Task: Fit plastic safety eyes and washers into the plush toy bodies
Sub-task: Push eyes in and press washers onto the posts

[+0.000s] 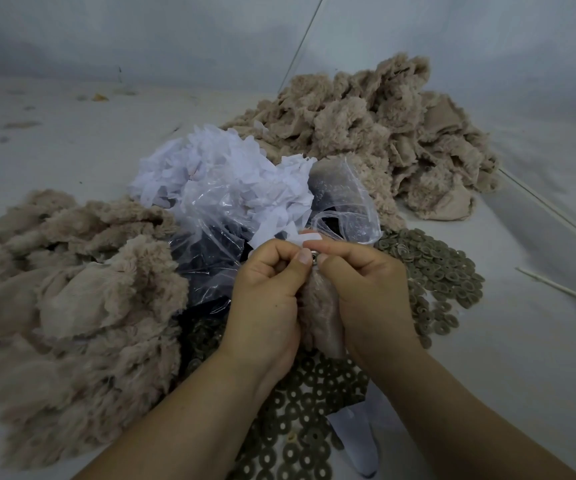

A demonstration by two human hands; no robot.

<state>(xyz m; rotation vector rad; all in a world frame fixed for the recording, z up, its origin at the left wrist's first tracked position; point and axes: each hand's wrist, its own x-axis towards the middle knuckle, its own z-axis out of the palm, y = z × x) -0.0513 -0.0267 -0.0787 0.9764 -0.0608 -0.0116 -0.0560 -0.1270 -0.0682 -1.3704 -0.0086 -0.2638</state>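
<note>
left hand (267,289) pinching fuzzy beige plush body (321,313) at 6 o'clock | right hand (366,289) gripping same, thumb by small shiny eye post (314,259) | flat ring washers (432,268) heaped at 3 o'clock

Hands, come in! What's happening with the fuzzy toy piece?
Left hand and right hand pinching plush piece. Small shiny part at fingertips. Washers beside, nothing blocking.

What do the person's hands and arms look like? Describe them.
Both the left hand and the right hand are bare: no gloves, rings, watch or bracelets visible. The forearms are uncovered too, with no sleeves in frame. Fingernails look short and unpainted.
</note>
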